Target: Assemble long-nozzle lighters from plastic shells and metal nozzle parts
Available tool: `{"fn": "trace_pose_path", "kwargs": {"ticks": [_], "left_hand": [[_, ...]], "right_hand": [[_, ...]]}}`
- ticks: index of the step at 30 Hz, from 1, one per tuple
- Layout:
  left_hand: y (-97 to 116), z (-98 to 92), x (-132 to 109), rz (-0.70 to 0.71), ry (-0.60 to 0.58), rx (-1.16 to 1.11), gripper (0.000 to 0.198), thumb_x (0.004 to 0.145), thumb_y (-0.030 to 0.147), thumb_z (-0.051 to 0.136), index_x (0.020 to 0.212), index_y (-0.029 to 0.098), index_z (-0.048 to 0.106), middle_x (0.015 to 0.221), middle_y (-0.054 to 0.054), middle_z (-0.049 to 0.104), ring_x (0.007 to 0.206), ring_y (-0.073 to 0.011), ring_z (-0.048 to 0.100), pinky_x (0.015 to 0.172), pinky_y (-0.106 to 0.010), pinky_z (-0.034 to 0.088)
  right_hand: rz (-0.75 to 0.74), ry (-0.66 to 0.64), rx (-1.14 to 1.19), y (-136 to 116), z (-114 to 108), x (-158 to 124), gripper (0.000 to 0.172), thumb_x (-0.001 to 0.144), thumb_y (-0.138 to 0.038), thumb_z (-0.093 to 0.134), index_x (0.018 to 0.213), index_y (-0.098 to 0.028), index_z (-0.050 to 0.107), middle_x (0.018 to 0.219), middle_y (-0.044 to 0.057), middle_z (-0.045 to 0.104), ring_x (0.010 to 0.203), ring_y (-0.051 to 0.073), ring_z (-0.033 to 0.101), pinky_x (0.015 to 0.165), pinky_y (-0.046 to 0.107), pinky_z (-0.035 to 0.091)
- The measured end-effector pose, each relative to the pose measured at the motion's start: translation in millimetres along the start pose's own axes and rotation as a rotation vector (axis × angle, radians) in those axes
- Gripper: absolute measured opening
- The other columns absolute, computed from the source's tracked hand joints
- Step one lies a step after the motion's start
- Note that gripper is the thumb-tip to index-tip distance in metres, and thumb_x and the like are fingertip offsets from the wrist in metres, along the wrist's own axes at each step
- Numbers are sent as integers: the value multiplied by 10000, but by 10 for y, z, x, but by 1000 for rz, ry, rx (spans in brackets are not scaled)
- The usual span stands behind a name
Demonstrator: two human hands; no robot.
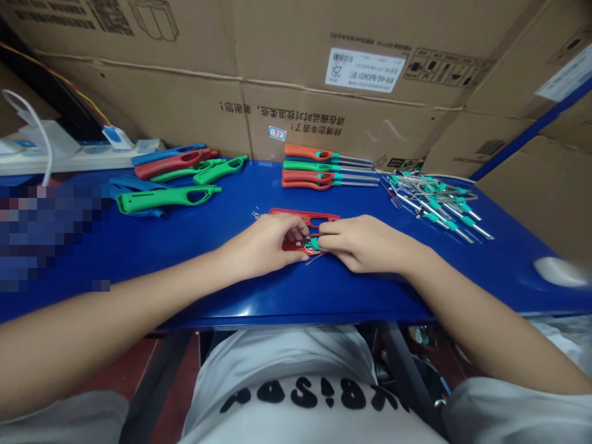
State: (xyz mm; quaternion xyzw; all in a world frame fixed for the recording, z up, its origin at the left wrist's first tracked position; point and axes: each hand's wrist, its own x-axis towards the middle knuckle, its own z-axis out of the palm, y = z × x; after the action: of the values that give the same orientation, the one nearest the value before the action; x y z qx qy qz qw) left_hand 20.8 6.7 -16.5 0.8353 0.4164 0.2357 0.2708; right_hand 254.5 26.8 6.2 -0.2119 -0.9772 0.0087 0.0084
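My left hand (280, 242) is closed on the left end of a red lighter shell half (291, 246), fingers curled over it. A teal trigger piece (314, 243) with thin pale wires lies in that shell. My right hand (365, 243) pinches the teal piece at its right side; its fingertips are partly hidden. Just behind both hands rests another red shell half (324, 217) with an oval opening, on the blue table (259, 296). A thin metal piece (316, 259) sticks out below the fingers.
Assembled long-nosed lighters (308, 166) lie stacked at the back. To the right is a heap of metal lighter tubes with teal parts (444, 206). Loose green, red and blue shells (169, 198) lie at left, near a power strip (87, 157). Cardboard (185, 92) walls the rear.
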Motion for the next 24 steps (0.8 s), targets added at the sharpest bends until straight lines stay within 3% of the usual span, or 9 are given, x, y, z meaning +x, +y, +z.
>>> {"fn": "trace_pose_path", "kwargs": {"ticks": [5, 8, 12, 18, 24], "left_hand": [[-6, 16, -6, -47, 11, -4, 474, 768, 317, 783, 1194, 157, 650, 972, -48, 731, 860, -216, 692, 783, -336, 546], [-6, 27, -7, -22, -9, 36, 401, 784, 294, 746, 1157, 158, 694, 1041, -66, 750, 912, -232, 698, 808, -336, 531], [6, 76, -8, -3, 9, -22, 318, 837, 395, 707, 1046, 156, 729, 998, -60, 759, 859, -208, 692, 758, -302, 509], [14, 171, 16, -42, 90, -67, 239, 899, 378, 649, 894, 148, 718, 794, -16, 719, 678, -143, 608, 634, -254, 432], [-22, 200, 36, -59, 120, -164, 190, 867, 337, 696, 876, 148, 713, 813, -18, 727, 683, -137, 615, 652, -248, 458]], "right_hand": [[31, 62, 315, 110, 39, -9, 126, 962, -188, 537, 880, -178, 632, 909, 43, 638, 776, 151, 564, 674, 254, 379], [63, 95, 469, 168, 62, -10, 42, 927, -215, 616, 920, -176, 629, 867, 28, 630, 730, 135, 549, 652, 241, 392], [131, 104, 615, 197, 76, 3, 259, 883, -289, 710, 1066, -179, 564, 773, -34, 539, 635, 105, 505, 603, 219, 397], [137, 96, 587, 186, 64, 6, 300, 882, -267, 713, 1106, -190, 529, 786, -47, 521, 623, 89, 502, 595, 205, 393], [116, 118, 538, 165, 55, 3, 289, 892, -268, 702, 1121, -180, 549, 760, -50, 511, 615, 93, 492, 595, 211, 385]]}}
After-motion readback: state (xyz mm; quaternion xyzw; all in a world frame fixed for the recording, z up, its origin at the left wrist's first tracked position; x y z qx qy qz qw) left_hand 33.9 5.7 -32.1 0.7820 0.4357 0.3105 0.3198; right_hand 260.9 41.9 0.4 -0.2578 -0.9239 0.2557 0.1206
